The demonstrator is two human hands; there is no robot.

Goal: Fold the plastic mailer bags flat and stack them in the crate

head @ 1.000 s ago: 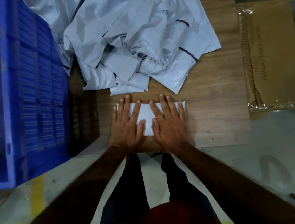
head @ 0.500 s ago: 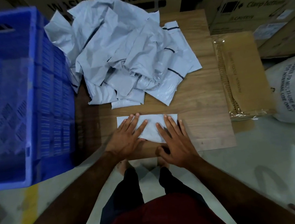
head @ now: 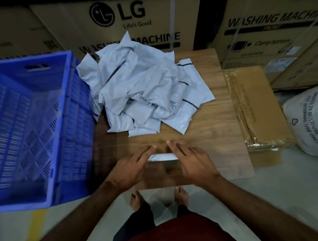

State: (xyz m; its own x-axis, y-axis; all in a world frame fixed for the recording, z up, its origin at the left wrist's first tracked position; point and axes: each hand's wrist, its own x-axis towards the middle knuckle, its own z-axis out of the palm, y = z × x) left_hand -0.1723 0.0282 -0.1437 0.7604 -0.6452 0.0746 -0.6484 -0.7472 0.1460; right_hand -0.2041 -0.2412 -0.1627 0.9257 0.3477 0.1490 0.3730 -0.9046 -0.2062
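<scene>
At lower centre of the frame, left hand [head: 130,166] and right hand [head: 191,160] pinch a folded pale-grey plastic mailer bag [head: 162,157] by its ends above the wooden board [head: 213,134]; light, limp and slippery, it likely needs both ends held toward the blue slatted plastic crate [head: 30,131] at left.

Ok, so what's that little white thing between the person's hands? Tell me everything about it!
It is a folded mailer bag, pale grey-white, made of thin, smooth plastic. Only a narrow strip shows, seemingly raised off the wooden board. The left hand holds its left end and the right hand holds its right end, fingers stretched forward. It sits near the board's front edge, apart from the crumpled pile of mailer bags behind it. The blue crate is to its left.
</scene>
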